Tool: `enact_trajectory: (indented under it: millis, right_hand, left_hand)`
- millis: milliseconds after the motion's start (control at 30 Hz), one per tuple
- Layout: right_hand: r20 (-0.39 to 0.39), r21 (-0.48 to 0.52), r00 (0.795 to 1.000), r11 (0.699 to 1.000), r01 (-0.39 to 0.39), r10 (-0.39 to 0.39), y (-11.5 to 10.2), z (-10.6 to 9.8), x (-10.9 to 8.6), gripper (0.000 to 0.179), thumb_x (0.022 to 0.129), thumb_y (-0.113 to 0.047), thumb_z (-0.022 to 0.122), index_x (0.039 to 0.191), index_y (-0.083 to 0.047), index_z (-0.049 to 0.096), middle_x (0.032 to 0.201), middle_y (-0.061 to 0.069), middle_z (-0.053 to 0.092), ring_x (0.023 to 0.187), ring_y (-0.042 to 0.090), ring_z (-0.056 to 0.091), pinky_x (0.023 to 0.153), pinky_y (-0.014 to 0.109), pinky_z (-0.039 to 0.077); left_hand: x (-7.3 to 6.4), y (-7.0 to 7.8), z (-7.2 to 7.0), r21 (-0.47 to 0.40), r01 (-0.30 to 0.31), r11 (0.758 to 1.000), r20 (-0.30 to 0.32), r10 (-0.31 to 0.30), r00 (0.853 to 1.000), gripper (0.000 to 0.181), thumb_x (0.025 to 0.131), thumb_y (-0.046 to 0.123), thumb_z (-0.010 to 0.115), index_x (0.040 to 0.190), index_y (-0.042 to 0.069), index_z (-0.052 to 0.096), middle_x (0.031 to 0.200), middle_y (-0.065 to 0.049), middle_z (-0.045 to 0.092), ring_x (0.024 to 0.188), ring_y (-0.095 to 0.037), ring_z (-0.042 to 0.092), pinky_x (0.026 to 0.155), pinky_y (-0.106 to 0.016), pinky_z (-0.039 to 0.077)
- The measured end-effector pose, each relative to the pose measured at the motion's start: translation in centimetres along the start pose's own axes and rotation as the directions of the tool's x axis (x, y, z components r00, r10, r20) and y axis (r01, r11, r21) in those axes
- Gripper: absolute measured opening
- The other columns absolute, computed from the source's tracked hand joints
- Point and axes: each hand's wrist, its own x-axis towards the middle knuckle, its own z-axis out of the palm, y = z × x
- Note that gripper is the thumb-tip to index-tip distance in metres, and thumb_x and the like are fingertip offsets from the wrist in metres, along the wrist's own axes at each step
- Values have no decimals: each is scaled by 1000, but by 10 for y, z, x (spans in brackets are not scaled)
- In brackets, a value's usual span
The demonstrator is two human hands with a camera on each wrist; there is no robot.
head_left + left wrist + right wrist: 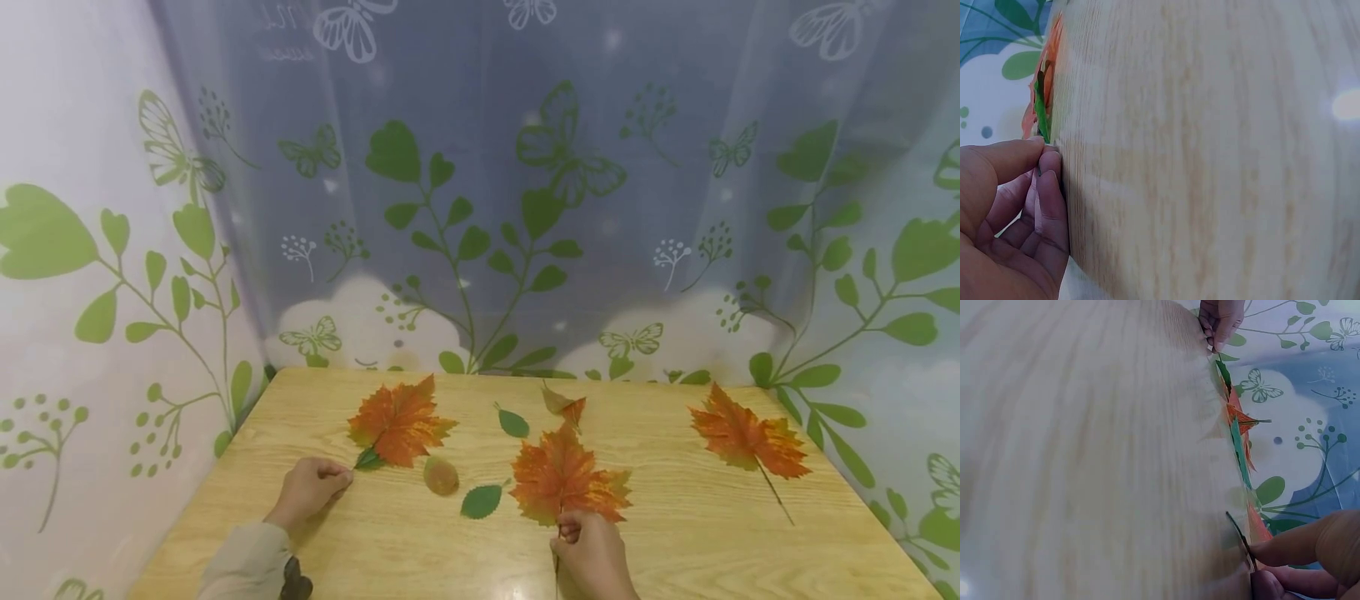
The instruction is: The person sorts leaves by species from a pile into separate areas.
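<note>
Orange jagged maple-shaped leaves point(405, 417): three large; left of centre, lower centre, right of the frame.
Green oval leaves point(482, 502): three small; two near centre, one at the left maple leaf's lower edge.
Brownish rounded leaf point(441, 477): one, near centre.
Brown-and-orange curled foliage point(558, 402): upper centre of the desk point(420, 558); exact count unclear.
Left hand point(311, 490): fingers pinching a thin stem point(356, 467); whose, cannot tell.
Right hand point(592, 548): fingers clamped on the lower-centre leaf's dark stem point(1241, 535), hiding part of its edge.
Behind: leaf-and-butterfly-printed curtain point(480, 83).
</note>
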Motion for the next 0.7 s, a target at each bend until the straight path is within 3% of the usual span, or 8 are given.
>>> enact_trajectory:
  millis: [333, 533, 700]
  right_hand:
    - [-34, 4, 999, 1000, -25, 25, -1, 2, -3, 22, 70, 1, 67, 91, -1, 72, 74, -2, 64, 65, 7, 56, 59, 27, 46]
    - [-40, 99, 997, 993, -59, 64, -1, 1, -5, 24, 69, 3, 64, 92, 2, 70, 76, 1, 64, 66, 8, 56, 57, 22, 46]
    - [-1, 203, 993, 973, -113, 115, 1, -7, -2, 22, 72, 2, 66, 94, 5, 70, 78, 3, 67, 70, 12, 60, 60, 23, 49]
  left_hand:
    - [1, -2, 0, 10, -1, 1000, 1, 1, 1000, 14, 87, 12, 68, 85, 0, 73, 66, 0, 66, 61, -11, 57, 58, -26, 45]
    - [1, -2, 0, 2, -3, 1000, 10, 3, 1000, 14, 88, 12, 68, 86, -1, 73, 67, -1, 67, 61, -11, 58, 59, -27, 46]
    - [1, -1, 0, 10, 1, 1000, 9, -1, 1000, 14, 88, 13, 68, 87, 0, 73, 67, -1, 67, 61, -11, 58, 59, -27, 45]
